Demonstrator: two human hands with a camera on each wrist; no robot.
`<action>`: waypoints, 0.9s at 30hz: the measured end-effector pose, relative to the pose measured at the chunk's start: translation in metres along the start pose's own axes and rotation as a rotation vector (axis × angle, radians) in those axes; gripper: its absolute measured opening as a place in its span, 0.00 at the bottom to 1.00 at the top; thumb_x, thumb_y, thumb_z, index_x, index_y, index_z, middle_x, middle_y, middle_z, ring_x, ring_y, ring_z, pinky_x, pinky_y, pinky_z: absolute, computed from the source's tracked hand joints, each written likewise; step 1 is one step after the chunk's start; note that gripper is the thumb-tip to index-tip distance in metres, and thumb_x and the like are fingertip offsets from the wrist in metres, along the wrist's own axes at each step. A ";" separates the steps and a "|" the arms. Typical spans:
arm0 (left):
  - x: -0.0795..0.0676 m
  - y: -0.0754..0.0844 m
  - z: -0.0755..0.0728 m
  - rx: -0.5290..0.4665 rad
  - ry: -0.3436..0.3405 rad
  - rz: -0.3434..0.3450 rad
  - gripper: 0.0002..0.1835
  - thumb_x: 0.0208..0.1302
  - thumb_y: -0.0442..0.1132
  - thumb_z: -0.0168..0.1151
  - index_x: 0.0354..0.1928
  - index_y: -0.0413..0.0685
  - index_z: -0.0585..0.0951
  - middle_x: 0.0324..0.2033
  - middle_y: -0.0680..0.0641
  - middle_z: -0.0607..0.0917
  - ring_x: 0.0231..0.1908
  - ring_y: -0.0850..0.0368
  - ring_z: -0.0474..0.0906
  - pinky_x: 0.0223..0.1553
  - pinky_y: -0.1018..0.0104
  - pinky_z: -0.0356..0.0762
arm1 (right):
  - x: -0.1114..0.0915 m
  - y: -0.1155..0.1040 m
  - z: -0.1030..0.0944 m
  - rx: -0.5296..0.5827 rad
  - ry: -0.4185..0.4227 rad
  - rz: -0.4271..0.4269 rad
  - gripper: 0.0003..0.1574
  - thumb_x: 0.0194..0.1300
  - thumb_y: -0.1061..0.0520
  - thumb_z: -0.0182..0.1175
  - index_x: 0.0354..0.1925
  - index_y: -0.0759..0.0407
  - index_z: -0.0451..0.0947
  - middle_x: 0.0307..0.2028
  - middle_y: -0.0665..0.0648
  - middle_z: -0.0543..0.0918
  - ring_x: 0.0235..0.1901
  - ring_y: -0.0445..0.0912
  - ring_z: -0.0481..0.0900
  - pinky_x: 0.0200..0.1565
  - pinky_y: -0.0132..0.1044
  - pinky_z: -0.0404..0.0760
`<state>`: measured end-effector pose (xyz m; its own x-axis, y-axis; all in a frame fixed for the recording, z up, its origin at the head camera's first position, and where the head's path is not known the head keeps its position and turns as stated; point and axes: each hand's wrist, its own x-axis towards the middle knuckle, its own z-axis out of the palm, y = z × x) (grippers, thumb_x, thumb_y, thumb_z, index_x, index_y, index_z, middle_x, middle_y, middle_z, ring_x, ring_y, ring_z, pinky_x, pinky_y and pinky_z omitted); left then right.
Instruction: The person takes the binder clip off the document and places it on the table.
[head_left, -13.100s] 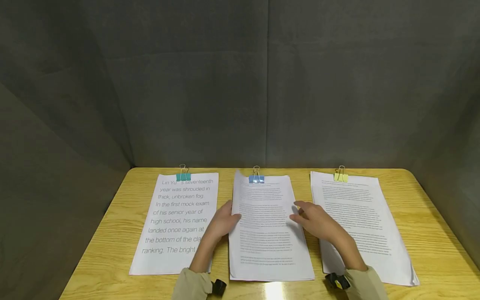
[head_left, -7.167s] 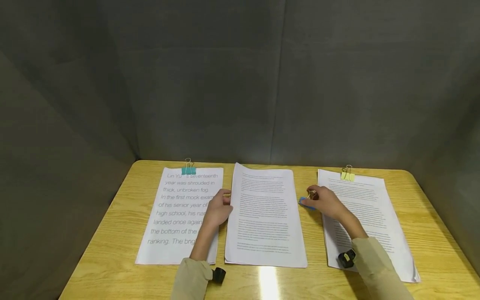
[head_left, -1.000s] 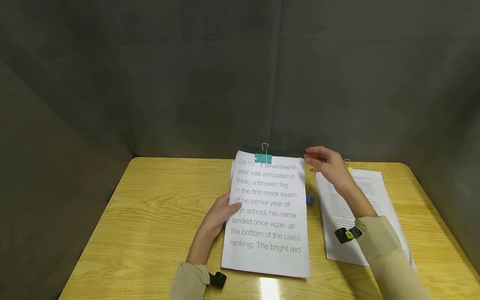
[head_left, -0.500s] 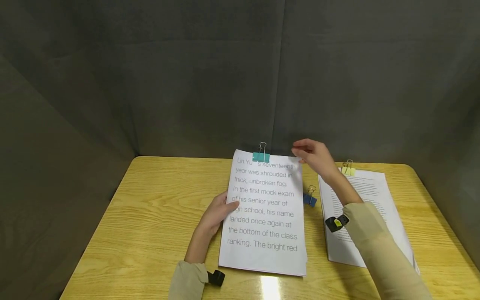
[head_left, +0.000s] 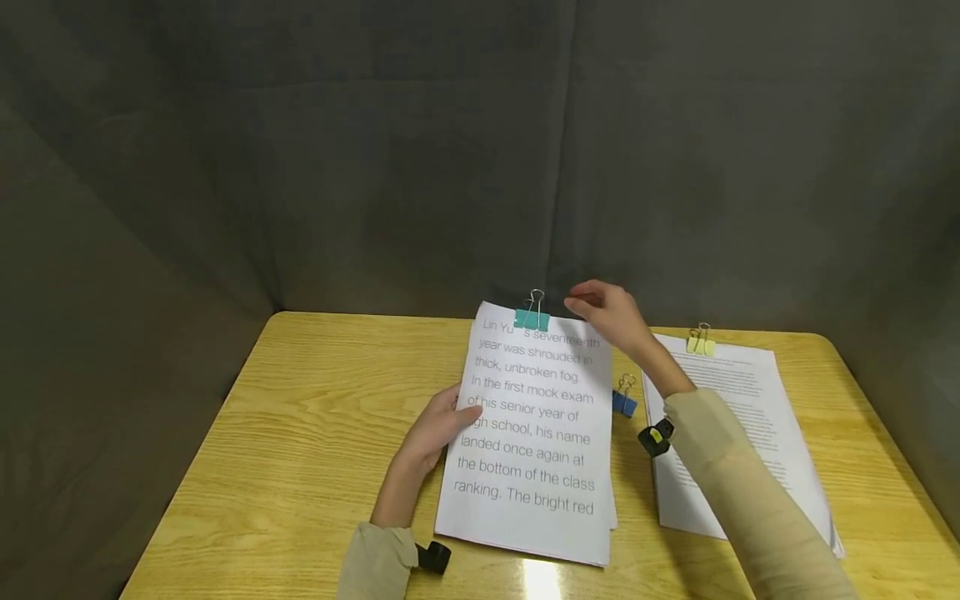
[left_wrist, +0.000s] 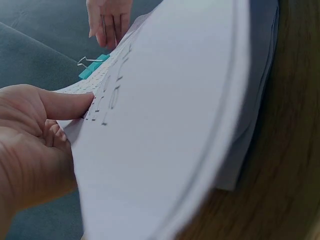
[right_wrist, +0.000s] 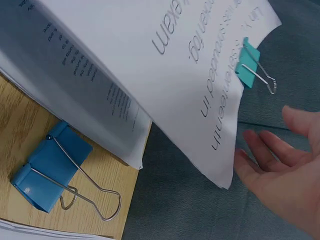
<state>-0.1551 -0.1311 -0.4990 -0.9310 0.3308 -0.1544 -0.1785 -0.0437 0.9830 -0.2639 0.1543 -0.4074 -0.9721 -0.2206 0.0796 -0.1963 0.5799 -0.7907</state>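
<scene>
My left hand (head_left: pixel 437 427) grips the left edge of a large-print stack of paper (head_left: pixel 525 454), thumb on top. That stack is held raised over another stack of small-print paper (right_wrist: pixel 107 97), which shows beneath it in the right wrist view. A teal binder clip (head_left: pixel 532 320) bites the top edge of the raised stack, its wire handles up. My right hand (head_left: pixel 611 317) is just right of this clip, by the stack's top right corner, fingers loosely bent and holding nothing. A blue binder clip (right_wrist: pixel 55 165) lies loose on the table, right of the lower stack.
A third stack of small-print paper (head_left: pixel 738 417) with a yellow binder clip (head_left: pixel 701 346) lies on the right, partly under my right forearm. The wooden table (head_left: pixel 300 433) ends at a dark grey cloth (head_left: pixel 420 167) at the back.
The blue clip came off the middle stack and was laid on the table. The large-print stack moved from the left to over the middle one. Lately my right hand shifted left toward the teal clip.
</scene>
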 end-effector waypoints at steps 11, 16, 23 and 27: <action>-0.001 0.003 0.003 -0.001 -0.055 -0.006 0.23 0.77 0.29 0.49 0.71 0.37 0.72 0.46 0.37 0.88 0.37 0.50 0.89 0.38 0.60 0.86 | 0.010 0.006 0.004 -0.067 -0.147 -0.002 0.35 0.77 0.47 0.59 0.67 0.72 0.72 0.60 0.70 0.80 0.57 0.60 0.78 0.60 0.54 0.75; -0.003 0.006 0.003 0.009 -0.062 -0.015 0.23 0.77 0.29 0.49 0.71 0.38 0.71 0.45 0.38 0.88 0.36 0.50 0.89 0.37 0.60 0.86 | 0.013 0.011 0.003 -0.026 -0.231 0.011 0.36 0.78 0.42 0.56 0.67 0.70 0.73 0.59 0.69 0.80 0.56 0.59 0.77 0.62 0.54 0.72; -0.002 0.006 0.004 0.027 -0.096 -0.011 0.22 0.78 0.30 0.49 0.70 0.39 0.73 0.45 0.38 0.88 0.37 0.49 0.89 0.37 0.59 0.86 | 0.015 0.014 -0.004 0.188 -0.317 0.068 0.41 0.80 0.38 0.51 0.68 0.72 0.71 0.52 0.64 0.83 0.52 0.55 0.79 0.60 0.46 0.74; -0.001 0.005 0.004 0.031 -0.117 -0.008 0.21 0.77 0.29 0.50 0.69 0.39 0.73 0.44 0.38 0.88 0.37 0.48 0.89 0.37 0.59 0.86 | 0.016 0.015 -0.008 0.327 -0.362 0.102 0.37 0.81 0.41 0.50 0.62 0.75 0.72 0.44 0.58 0.82 0.44 0.49 0.80 0.51 0.37 0.78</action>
<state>-0.1538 -0.1275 -0.4932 -0.8858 0.4388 -0.1509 -0.1737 -0.0121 0.9847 -0.2835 0.1657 -0.4131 -0.8657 -0.4678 -0.1781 0.0039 0.3495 -0.9369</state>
